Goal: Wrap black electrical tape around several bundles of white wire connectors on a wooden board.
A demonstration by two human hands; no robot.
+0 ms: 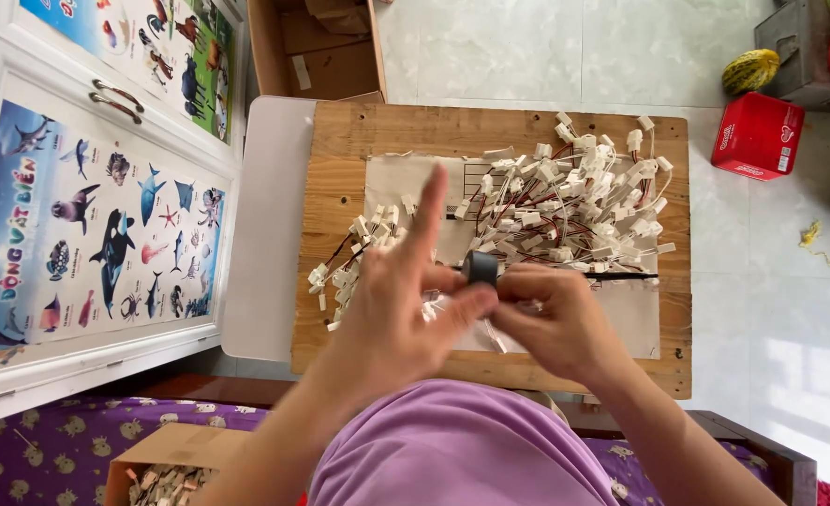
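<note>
Small black roll of tape (480, 267), held above the middle of the wooden worktop (340, 150), pinched between both hands. Left hand (392, 314) partly spread: index finger raised straight, thumb and lower fingers pressed toward the roll and a bundle of thin wires (462, 314). Right hand (551, 323) curled in a clenched grip around that bundle, fingertips touching the roll's side.

Roll: likely light, stiff at the core, tacky along the free edge; best taken by the outer rim with thumb and one finger, away from the sticky end. Bundle: likely very light, limp, springy in the wires, hard and slightly brittle at the white plastic connectors; best held by the gathered wires close to the wrapping point, not by a single connector, since loose leads probably snag on neighbours.

Large tangled heap of white connectors with red and black leads (574, 201) to the right on a pale sheet (635, 323); smaller heap (354, 258) to the left, partly behind the left hand.

Hard to make out: free end of the tape, number of wires in the grip, exact contact of the left thumb. Bundle mostly covered by fingers. Cardboard box (167, 464) at lower left cut off by the frame edge, contents unclear. Lower worktop edge hidden by a purple garment (452, 450).
</note>
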